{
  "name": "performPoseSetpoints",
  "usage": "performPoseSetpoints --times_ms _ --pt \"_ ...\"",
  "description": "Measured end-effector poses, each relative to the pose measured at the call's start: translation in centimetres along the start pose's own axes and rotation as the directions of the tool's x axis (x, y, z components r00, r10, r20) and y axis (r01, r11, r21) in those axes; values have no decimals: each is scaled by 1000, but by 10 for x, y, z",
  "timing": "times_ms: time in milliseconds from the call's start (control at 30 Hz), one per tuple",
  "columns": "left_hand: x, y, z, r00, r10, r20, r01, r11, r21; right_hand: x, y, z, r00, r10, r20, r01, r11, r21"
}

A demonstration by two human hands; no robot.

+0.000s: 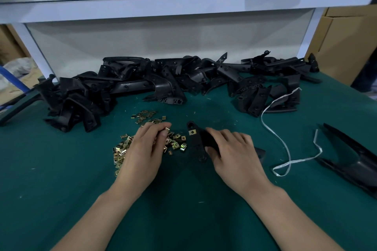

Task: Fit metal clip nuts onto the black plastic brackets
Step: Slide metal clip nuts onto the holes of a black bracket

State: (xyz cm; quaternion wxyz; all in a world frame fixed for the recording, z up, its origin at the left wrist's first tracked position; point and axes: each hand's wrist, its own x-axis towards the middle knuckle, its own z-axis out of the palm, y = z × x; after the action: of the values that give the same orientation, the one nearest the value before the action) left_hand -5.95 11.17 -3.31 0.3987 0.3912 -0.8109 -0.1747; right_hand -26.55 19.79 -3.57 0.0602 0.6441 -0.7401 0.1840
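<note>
My right hand (pixel 232 153) grips a black plastic bracket (pixel 196 142) at the middle of the green table. One brass clip nut (pixel 192 132) sits clipped near the bracket's upper end. My left hand (pixel 144 149) pinches a single clip nut (pixel 167 129) between thumb and fingers, just left of the bracket. Under and around that hand lies a loose pile of clip nuts (pixel 122 151); part of it is hidden by the hand.
A long heap of black brackets (pixel 163 81) runs across the back of the green mat (pixel 61 179). A white strap (pixel 285 149) loops at the right, beside a large black plastic part (pixel 350 159). A white shelf (pixel 183 0) overhangs the back.
</note>
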Motion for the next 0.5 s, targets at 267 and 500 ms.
performPoseSetpoints --times_ms 267,500 --pt "1 4 -3 990 -130 -47 117 969 -220 0 0 -1 1000 1 4 -1 1000 -1" --pt "1 5 -4 978 -204 -47 181 938 -296 0 0 -1 1000 4 13 -4 1000 2"
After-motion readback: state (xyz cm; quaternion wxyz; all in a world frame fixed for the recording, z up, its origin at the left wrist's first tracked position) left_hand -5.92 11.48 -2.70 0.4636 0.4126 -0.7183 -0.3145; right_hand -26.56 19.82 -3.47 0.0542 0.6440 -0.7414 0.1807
